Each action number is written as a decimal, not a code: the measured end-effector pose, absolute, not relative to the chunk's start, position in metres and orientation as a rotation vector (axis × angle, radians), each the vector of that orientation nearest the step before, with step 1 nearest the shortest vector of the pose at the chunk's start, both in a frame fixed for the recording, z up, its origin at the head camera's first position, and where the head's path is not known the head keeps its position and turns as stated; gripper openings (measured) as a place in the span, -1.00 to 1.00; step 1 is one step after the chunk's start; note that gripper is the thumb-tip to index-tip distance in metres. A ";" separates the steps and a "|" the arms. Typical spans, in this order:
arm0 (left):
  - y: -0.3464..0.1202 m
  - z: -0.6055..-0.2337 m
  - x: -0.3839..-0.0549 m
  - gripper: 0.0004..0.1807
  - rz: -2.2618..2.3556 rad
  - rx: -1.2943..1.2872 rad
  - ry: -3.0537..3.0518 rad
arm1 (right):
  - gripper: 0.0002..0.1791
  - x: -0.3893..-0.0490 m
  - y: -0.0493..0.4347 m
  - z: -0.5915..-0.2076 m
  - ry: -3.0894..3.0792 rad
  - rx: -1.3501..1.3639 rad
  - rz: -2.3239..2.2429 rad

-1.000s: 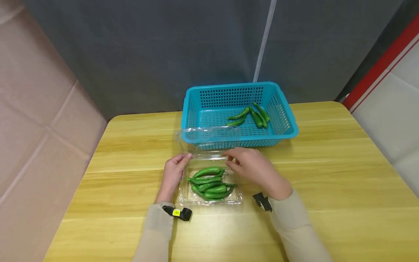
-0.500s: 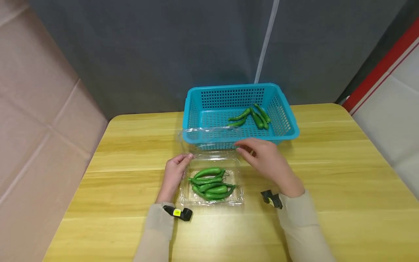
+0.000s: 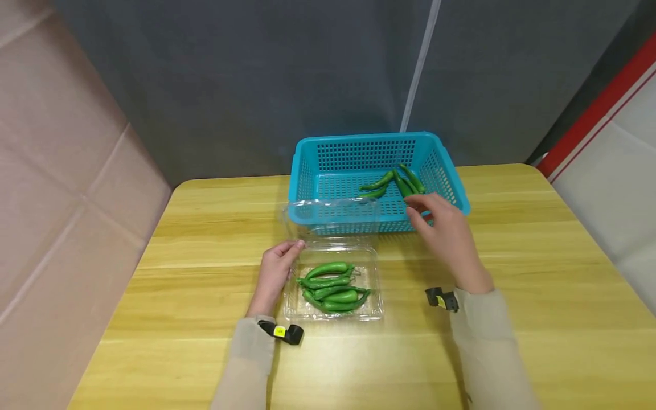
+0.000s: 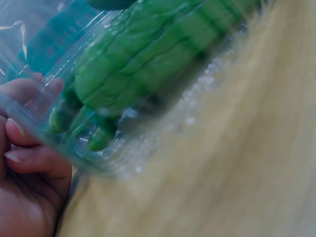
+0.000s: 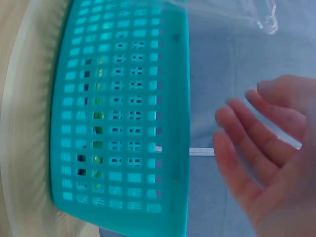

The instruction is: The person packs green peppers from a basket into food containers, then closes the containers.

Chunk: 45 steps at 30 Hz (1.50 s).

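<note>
My left hand (image 3: 271,276) pinches the left side of a clear plastic clamshell box (image 3: 368,314) near its hinge. In the left wrist view, its thumb and fingers bend at the see-through wall. Several green chili peppers (image 3: 328,282) lie crosswise in the base, and the raised lid (image 3: 333,212) overlaps the front of a blue basket (image 3: 359,138). My right hand (image 3: 450,236), fingers loosely curved and holding nothing, is over the basket's front right rim. Inside are several more green chilies (image 3: 379,182), some partly hidden by that hand.
The wooden table (image 3: 195,239) carries both box and basket. A dark grey curtain (image 3: 256,85) hangs behind the table's far edge. Padded pinkish panels (image 3: 72,171) flank the left side; a white panel with a red stripe (image 3: 605,108) stands at the right.
My right hand has moved away from the box's hinge, rightward and forward to the basket's front right rim. My left hand stays at the box.
</note>
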<state>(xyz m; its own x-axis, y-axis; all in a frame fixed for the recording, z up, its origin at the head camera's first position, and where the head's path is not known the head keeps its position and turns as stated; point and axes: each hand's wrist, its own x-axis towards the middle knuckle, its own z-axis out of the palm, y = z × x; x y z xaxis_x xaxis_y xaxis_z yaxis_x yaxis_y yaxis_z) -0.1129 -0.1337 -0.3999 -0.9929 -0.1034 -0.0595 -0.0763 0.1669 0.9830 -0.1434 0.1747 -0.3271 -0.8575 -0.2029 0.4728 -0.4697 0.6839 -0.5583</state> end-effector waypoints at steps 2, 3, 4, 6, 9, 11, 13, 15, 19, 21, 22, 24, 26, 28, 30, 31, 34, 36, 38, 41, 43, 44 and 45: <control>-0.134 -0.398 -0.113 -0.67 -2.003 0.181 -2.383 | -0.73 -0.149 0.176 -0.327 -2.547 0.491 0.983; -0.134 -0.398 -0.113 -0.67 -2.002 0.181 -2.384 | -0.72 -0.151 0.177 -0.327 -2.563 0.474 0.977; -0.134 -0.398 -0.113 -0.67 -2.002 0.185 -2.386 | -0.71 -0.154 0.178 -0.327 -2.581 0.459 0.967; -0.135 -0.397 -0.113 -0.68 -2.000 0.191 -2.394 | -0.69 -0.159 0.180 -0.328 -2.616 0.438 0.947; -0.135 -0.396 -0.112 -0.68 -1.999 0.197 -2.408 | -0.66 -0.167 0.182 -0.330 -2.677 0.419 0.922; -0.135 -0.396 -0.111 -0.68 -2.000 0.197 -2.411 | -0.63 -0.172 0.183 -0.331 -2.720 0.418 0.911; -0.134 -0.396 -0.110 -0.68 -1.994 0.194 -2.417 | -0.62 -0.176 0.184 -0.332 -2.760 0.424 0.900; -0.134 -0.395 -0.109 -0.68 -1.991 0.196 -2.421 | -0.62 -0.180 0.185 -0.332 -2.794 0.433 0.884; -0.133 -0.396 -0.109 -0.68 -1.989 0.197 -2.422 | -0.64 -0.189 0.186 -0.333 -2.857 0.445 0.835; -0.133 -0.395 -0.109 -0.67 -1.987 0.200 -2.424 | -0.66 -0.193 0.186 -0.333 -2.891 0.437 0.813; -0.133 -0.395 -0.109 -0.66 -1.984 0.197 -2.428 | -0.67 -0.195 0.186 -0.333 -2.909 0.433 0.797; -0.133 -0.394 -0.108 -0.65 -1.982 0.198 -2.433 | -0.67 -0.200 0.186 -0.333 -2.945 0.426 0.760; -0.133 -0.394 -0.108 -0.64 -1.984 0.196 -2.435 | -0.66 -0.204 0.186 -0.333 -2.983 0.421 0.726; -0.134 -0.395 -0.108 -0.63 -1.992 0.196 -2.431 | -0.64 -0.208 0.187 -0.332 -3.021 0.419 0.684; -0.135 -0.399 -0.110 -0.62 -2.003 0.195 -2.424 | -0.61 -0.213 0.188 -0.332 -3.059 0.414 0.646; -0.136 -0.402 -0.111 -0.62 -2.001 0.197 -2.424 | -0.60 -0.215 0.189 -0.332 -3.079 0.412 0.629; -0.138 -0.413 -0.116 -0.58 -1.977 0.201 -2.418 | -0.57 -0.221 0.189 -0.331 -3.139 0.401 0.583; -0.139 -0.420 -0.118 -0.55 -1.950 0.200 -2.413 | -0.55 -0.225 0.189 -0.331 -3.173 0.404 0.559; -0.138 -0.418 -0.117 -0.55 -1.945 0.203 -2.409 | -0.54 -0.230 0.189 -0.331 -3.204 0.407 0.544; -0.137 -0.415 -0.115 -0.53 -1.952 0.196 -2.411 | -0.55 -0.236 0.189 -0.331 -3.237 0.426 0.522; -0.137 -0.414 -0.115 -0.54 -1.956 0.195 -2.412 | -0.55 -0.240 0.189 -0.331 -3.266 0.435 0.515; -0.137 -0.415 -0.115 -0.54 -1.948 0.192 -2.417 | -0.54 -0.242 0.189 -0.332 -3.283 0.436 0.518; -0.138 -0.419 -0.117 -0.53 -1.936 0.179 -2.415 | -0.54 -0.244 0.189 -0.332 -3.298 0.437 0.518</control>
